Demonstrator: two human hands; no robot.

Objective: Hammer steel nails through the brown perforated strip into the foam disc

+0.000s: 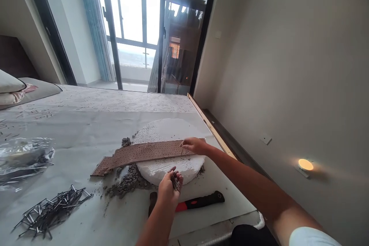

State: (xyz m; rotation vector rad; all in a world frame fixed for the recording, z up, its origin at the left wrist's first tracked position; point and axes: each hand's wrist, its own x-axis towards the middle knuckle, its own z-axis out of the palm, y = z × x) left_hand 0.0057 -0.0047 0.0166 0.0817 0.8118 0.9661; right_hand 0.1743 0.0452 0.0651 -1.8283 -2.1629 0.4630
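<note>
A brown perforated strip [144, 153] lies across a round white foam disc [170, 130] on a sheet-covered surface. My right hand [194, 145] is at the strip's right end, its fingers pinched on a thin nail that stands on the strip. My left hand [170, 186] hovers at the disc's near edge, closed around a small bundle of dark nails [175, 180]. A hammer with a red and black handle [198, 201] lies just beyond my left wrist, partly hidden by it.
A loose heap of nails [49, 211] lies at the near left. Grey rubble [128, 182] is scattered beside the disc. A crumpled clear plastic bag [23, 157] sits at the left. A wooden batten [210, 125] runs along the right edge by the wall. A lit wall lamp [305, 164] glows at the right.
</note>
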